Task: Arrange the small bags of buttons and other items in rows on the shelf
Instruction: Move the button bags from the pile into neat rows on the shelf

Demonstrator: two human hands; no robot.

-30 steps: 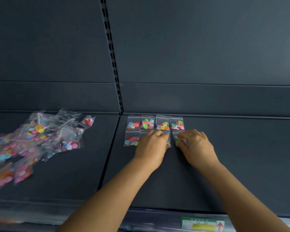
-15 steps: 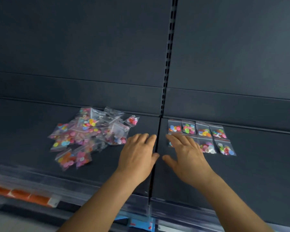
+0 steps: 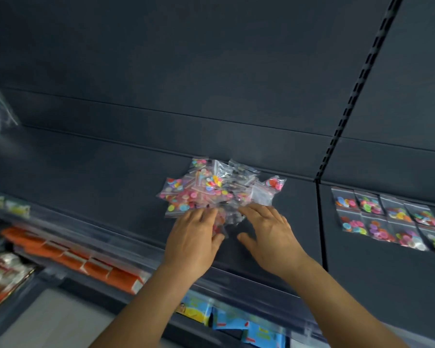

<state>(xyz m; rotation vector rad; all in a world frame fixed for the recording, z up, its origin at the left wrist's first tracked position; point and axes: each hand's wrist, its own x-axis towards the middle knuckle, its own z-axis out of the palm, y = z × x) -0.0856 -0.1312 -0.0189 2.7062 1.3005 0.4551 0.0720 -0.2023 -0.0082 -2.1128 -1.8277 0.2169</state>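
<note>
On the dark grey metal shelf [image 3: 274,247], the loose heap of small clear plastic bags of coloured buttons [image 3: 211,192] is touched at its 6 o'clock edge by the left hand [image 3: 194,237] and right hand [image 3: 269,234], both palm-down with fingers extended, while two rows of arranged clear button bags [image 3: 387,219] are seen at 3 o'clock.

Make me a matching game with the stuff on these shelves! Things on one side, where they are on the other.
Things:
1. Bag pile
2. Bag rows
3. Orange boxes
4. Blue packets

Places:
A. lower shelf, left of the arms
B. top shelf, right of the slotted post
C. top shelf, just beyond both hands
D. lower shelf, between the forearms

Pairs: 1-C, 2-B, 3-A, 4-D
</note>
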